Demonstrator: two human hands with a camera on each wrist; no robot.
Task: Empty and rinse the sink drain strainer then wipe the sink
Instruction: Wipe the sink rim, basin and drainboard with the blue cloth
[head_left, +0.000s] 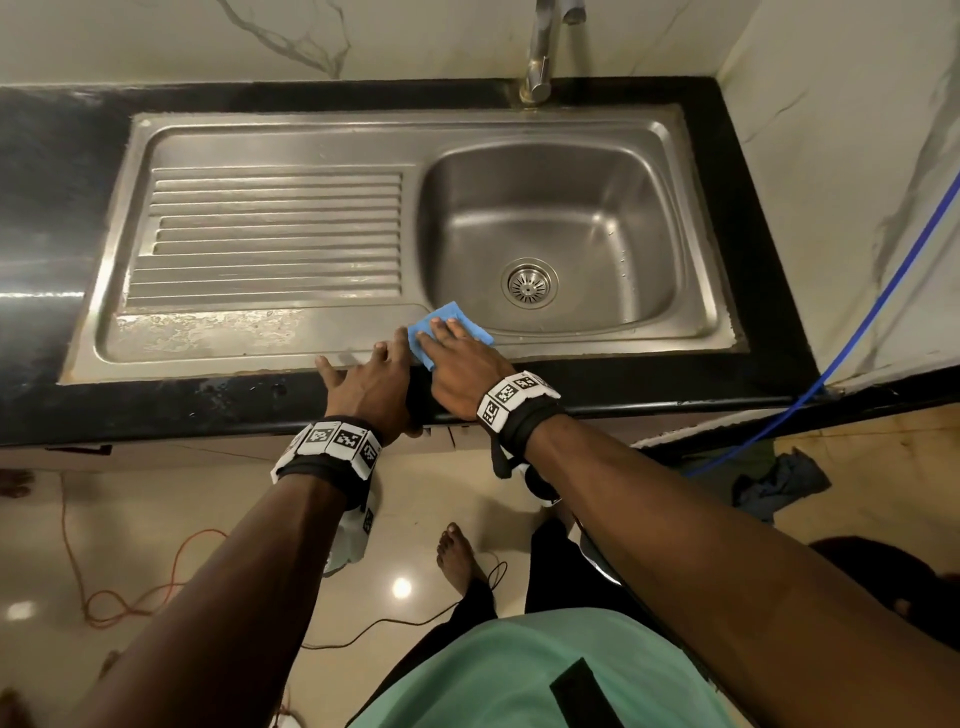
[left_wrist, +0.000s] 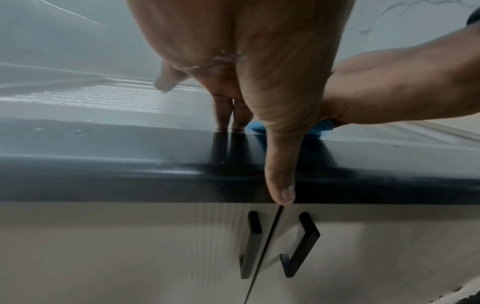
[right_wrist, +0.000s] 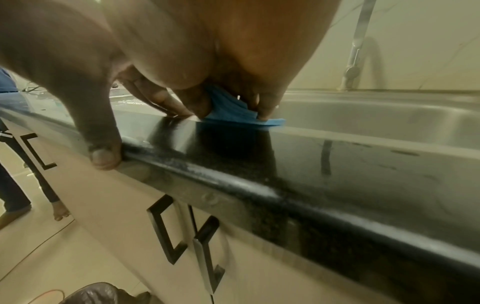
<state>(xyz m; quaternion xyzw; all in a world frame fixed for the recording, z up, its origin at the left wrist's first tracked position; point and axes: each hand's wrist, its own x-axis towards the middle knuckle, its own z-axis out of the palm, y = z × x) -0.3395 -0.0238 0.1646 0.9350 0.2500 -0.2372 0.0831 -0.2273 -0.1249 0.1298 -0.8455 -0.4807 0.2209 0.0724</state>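
Note:
The steel sink (head_left: 270, 338) has a ribbed drainboard on the left and a basin on the right. The round strainer (head_left: 529, 283) sits in the drain at the basin floor. A blue cloth (head_left: 449, 318) (left_wrist: 259, 128) (right_wrist: 233, 111) lies on the sink's front rim at the basin's near left corner. My right hand (head_left: 457, 358) (right_wrist: 233, 41) presses it down with straight fingers. My left hand (head_left: 363, 376) (left_wrist: 246, 72) rests flat on the rim just left of it, fingers spread, thumb hanging over the counter edge. The two hands touch side by side.
A black counter (head_left: 156, 410) frames the sink, with the faucet (head_left: 540, 52) behind the basin and walls at the back and right. Cabinet doors with black handles (left_wrist: 250, 242) are below. A blue hose (head_left: 857, 332), floor cables (head_left: 130, 597) and a dark rag (head_left: 779, 483) lie around.

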